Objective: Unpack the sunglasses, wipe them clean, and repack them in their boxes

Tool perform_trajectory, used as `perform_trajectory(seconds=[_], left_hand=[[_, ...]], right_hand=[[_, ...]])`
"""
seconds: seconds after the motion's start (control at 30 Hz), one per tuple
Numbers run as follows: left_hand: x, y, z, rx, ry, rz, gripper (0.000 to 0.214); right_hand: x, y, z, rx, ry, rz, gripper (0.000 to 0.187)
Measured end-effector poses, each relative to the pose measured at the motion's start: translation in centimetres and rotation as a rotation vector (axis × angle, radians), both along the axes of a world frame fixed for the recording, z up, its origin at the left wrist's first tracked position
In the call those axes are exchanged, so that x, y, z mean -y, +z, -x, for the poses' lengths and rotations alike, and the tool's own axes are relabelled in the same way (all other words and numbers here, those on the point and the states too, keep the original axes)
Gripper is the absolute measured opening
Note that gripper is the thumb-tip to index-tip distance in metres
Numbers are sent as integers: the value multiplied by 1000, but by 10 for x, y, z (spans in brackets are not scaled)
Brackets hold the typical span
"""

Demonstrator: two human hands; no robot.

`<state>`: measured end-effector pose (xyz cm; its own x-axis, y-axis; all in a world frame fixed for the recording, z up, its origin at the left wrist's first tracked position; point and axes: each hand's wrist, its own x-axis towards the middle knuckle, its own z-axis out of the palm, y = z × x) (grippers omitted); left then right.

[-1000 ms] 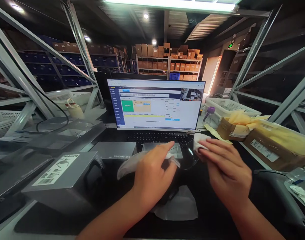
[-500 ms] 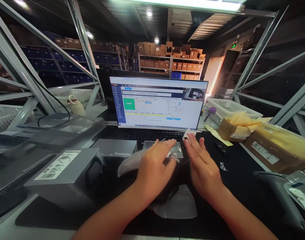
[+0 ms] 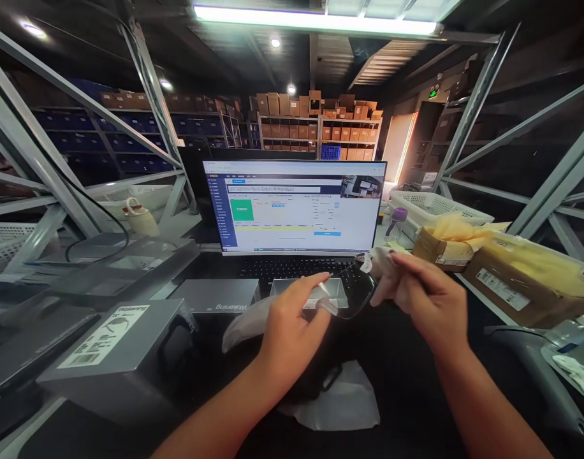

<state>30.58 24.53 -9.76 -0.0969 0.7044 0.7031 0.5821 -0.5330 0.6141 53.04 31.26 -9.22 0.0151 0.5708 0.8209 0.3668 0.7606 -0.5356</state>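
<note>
My left hand [image 3: 294, 319] is closed around a translucent plastic bag [image 3: 248, 322], which sticks out to its left; whitish film shows at the thumb tip. My right hand [image 3: 428, 293], raised to the right, pinches a crumpled whitish wrap [image 3: 385, 271]. Between the hands runs a thin dark curved rim or wire [image 3: 368, 299]; its kind is unclear. Behind my left hand lies an open grey box [image 3: 338, 290], partly hidden. Below the hands, a second translucent bag [image 3: 347, 401] lies on the black mat [image 3: 407, 395].
A grey box with a white label [image 3: 110, 344] stands left, near a flat grey box [image 3: 220, 296]. Ahead are a keyboard [image 3: 268, 268] and lit monitor [image 3: 273, 223]. To the right are cardboard boxes [image 3: 500, 287], a handheld scanner [image 3: 540, 370] and a white basket [image 3: 440, 207].
My right hand has gone from flat, stretched fingers beside the keyboard to a pinch on the whitish wrap, higher and farther right. A curved thin rim or wire now shows between my hands.
</note>
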Motion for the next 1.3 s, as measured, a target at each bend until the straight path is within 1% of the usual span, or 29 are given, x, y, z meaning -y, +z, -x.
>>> perform_trajectory(seconds=[0.07, 0.1, 0.13, 0.2, 0.27, 0.37, 0.47, 0.5, 0.57, 0.63, 0.7, 0.77, 0.83, 0.93, 1.0, 1.03, 1.1, 1.17, 1.3], left_hand=[[3, 1, 0, 19, -1, 2, 36], [4, 2, 1, 27, 1, 0, 36], [5, 2, 1, 34, 0, -3, 36], [7, 3, 2, 51, -1, -11, 36], [7, 5, 3, 62, 0, -18, 36], [7, 6, 2, 86, -7, -9, 34], [6, 4, -2, 147, -59, 54, 33], [6, 3, -4, 178, -90, 82, 33], [4, 0, -8, 242, -162, 136, 33], [3, -2, -13, 307, -226, 179, 33], [3, -3, -16, 365, -284, 208, 33], [5, -2, -18, 401, -334, 219, 31], [6, -1, -18, 421, -363, 213, 29], [7, 1, -16, 450, -365, 203, 28], [8, 2, -15, 464, -358, 228, 29], [8, 1, -15, 467, -351, 248, 29], [8, 1, -15, 463, -337, 283, 30], [8, 1, -16, 458, -330, 298, 30], [6, 0, -18, 481, -357, 322, 30]], right_hand=[[-3, 5, -13, -200, -31, 206, 22], [-5, 8, -18, -279, -5, 311, 21], [-6, 10, -22, -346, 46, 409, 23], [-7, 13, -25, -445, 202, 591, 29], [-6, 15, -20, -468, 378, 742, 36], [1, 12, -2, -480, 615, 841, 44], [13, 2, 23, -559, 825, 922, 46], [18, -2, 30, -607, 871, 952, 46], [26, -10, 43, -711, 902, 980, 45], [34, -15, 50, -753, 888, 969, 42], [39, -17, 52, -690, 873, 931, 33], [40, -17, 50, -584, 867, 846, 26], [40, -15, 45, -468, 872, 734, 29], [38, -16, 40, -304, 876, 585, 47], [37, -18, 39, -239, 808, 484, 52], [37, -19, 40, -221, 750, 433, 50], [38, -21, 41, -195, 627, 341, 40], [39, -21, 41, -158, 539, 281, 28], [40, -18, 42, -134, 415, 222, 17]])
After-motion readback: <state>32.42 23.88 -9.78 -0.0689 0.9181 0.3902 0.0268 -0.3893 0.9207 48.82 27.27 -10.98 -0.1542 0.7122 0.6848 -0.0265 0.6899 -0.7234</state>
